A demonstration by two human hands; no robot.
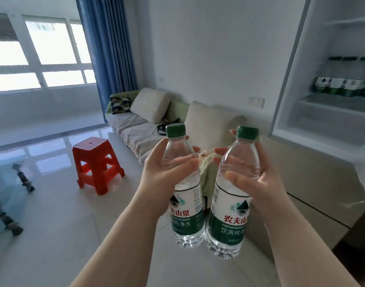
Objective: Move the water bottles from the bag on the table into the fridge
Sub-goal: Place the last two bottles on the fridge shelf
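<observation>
I carry two clear water bottles with green caps and green-and-white labels, both upright in front of me. My left hand [167, 175] grips the upper part of the left bottle [185, 210]. My right hand [258, 181] grips the upper part of the right bottle [229, 222]. The open fridge [330, 112] stands at the right, and several more green-labelled bottles [343, 88] are lined up on one of its shelves. The bag and the table are out of view.
A red plastic stool [96, 160] stands on the shiny tiled floor at the left. A sofa [140, 129] with cushions runs along the far wall under a blue curtain [107, 44]. The fridge's beige lower front [314, 183] is close on my right.
</observation>
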